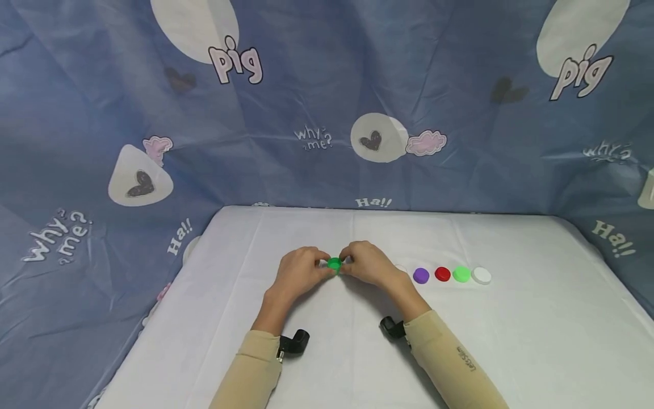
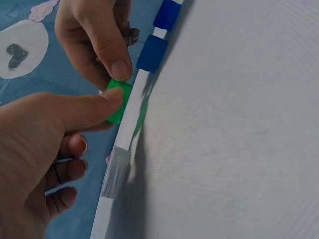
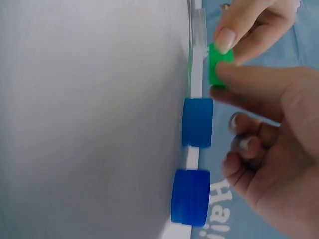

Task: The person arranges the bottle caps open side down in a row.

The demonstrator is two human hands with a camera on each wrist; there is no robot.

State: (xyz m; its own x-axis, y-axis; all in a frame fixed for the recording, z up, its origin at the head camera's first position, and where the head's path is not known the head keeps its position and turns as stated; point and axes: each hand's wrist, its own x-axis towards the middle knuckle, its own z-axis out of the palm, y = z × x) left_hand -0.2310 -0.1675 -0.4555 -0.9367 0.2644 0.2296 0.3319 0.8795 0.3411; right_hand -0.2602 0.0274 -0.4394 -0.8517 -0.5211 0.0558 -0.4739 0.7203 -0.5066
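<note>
Above the white table, both hands meet at a small green bottle cap (image 1: 334, 264). My left hand (image 1: 298, 274) pinches its left side between thumb and forefinger. On the other side, my right hand (image 1: 369, 263) pinches it the same way. The left wrist view shows the green cap (image 2: 118, 102) in profile, both thumbs on its edge. A clear cap (image 2: 115, 172) is near the left hand there. In the right wrist view, two blue caps (image 3: 198, 122) stand near the right hand; the hands seem to hide them in the head view.
Right of the hands, a row of caps lies on the white tabletop (image 1: 511, 341): a white one (image 1: 402, 268) partly hidden by the right wrist, then purple (image 1: 421, 275), red (image 1: 442, 274), bright green (image 1: 462, 274) and white (image 1: 481, 276). A blue printed cloth (image 1: 286, 170) hangs behind.
</note>
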